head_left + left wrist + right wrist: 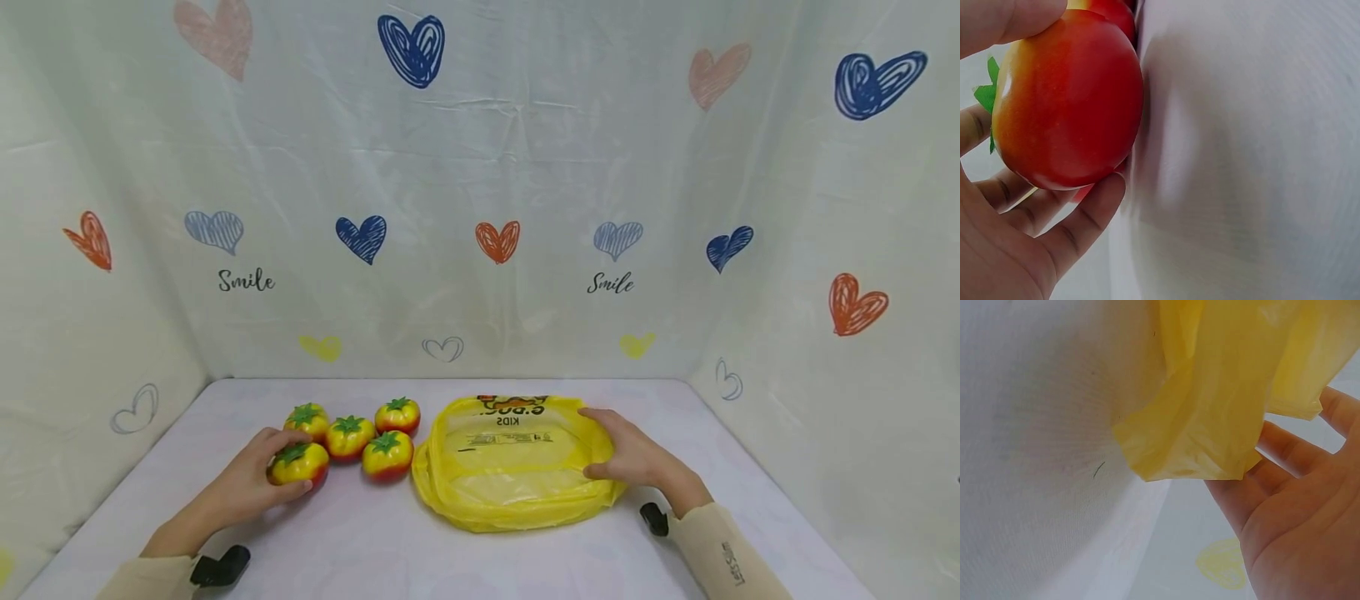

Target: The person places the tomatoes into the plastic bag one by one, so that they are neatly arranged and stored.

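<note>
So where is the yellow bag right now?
In the head view the yellow bag lies flat on the table, right of centre, just right of the five toy tomatoes, with the right hand resting on its right edge.

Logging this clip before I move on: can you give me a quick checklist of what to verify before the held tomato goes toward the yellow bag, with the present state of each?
1. Left hand grips the nearest toy tomato, fingers curled round it in the left wrist view: ok.
2. That tomato lifted off the table: cannot tell.
3. Right hand on the right edge of the yellow plastic bag: ok.
4. Bag mouth held open wide enough for a tomato: not ok; the bag lies mostly flat.
5. Way between tomato and bag free: not ok; another tomato sits between them.
6. Other tomatoes stand apart from the bag: ok.
</note>
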